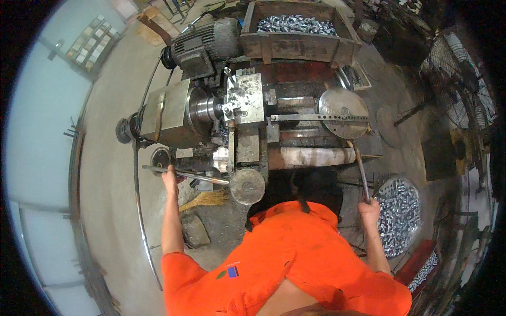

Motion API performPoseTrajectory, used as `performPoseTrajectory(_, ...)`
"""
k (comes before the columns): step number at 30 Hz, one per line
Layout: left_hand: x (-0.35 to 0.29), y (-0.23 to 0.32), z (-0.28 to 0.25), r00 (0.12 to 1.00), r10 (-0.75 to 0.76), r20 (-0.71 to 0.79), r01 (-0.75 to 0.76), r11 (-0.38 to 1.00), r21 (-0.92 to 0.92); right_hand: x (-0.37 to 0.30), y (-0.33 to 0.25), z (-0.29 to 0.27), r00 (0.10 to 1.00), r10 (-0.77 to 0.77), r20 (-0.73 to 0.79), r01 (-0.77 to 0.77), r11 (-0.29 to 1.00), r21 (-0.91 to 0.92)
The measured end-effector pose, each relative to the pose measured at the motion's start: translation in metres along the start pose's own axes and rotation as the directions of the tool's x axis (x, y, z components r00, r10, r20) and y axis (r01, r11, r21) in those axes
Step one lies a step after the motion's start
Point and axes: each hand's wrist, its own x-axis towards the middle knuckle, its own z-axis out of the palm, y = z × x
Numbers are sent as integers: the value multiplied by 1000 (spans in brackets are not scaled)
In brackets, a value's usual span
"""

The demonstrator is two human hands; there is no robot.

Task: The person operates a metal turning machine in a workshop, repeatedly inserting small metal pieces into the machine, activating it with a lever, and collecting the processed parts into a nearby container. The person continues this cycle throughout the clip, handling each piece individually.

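A lathe-like machine stands before me, with a round metal chuck [200, 110] facing a worn tool block [247, 97]. My left hand [169, 179] is closed around a long metal lever [203, 177], which runs to a round disc [247, 186] at the machine's front. On the right, my right hand [369, 209] grips the lower end of a second lever [361, 171]. That lever slants up toward a larger round plate [342, 102], crossed by a flat bar with holes [311, 118]. Its upper joint is partly hidden.
A wooden crate [303, 47] of small shiny metal parts stands behind the machine, beside an electric motor [205, 47]. Near my right arm sits a round basket of similar parts [399, 218], with a red bin [416, 266] below it. A straw broom [205, 199] lies at left.
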Motion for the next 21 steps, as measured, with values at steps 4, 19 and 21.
performPoseTrajectory(4,16,-13,-5,997,-58,60,61,997,-53,7,18,13,987,-159,-37,157,986,-48)
performPoseTrajectory(19,18,-21,-5,973,-71,219,81,996,-36,228,-24,-76,888,-316,-334,-48,658,-751)
performPoseTrajectory(21,36,-43,-26,971,-91,222,126,981,-150,225,-46,-54,871,-281,-402,-83,722,-687)
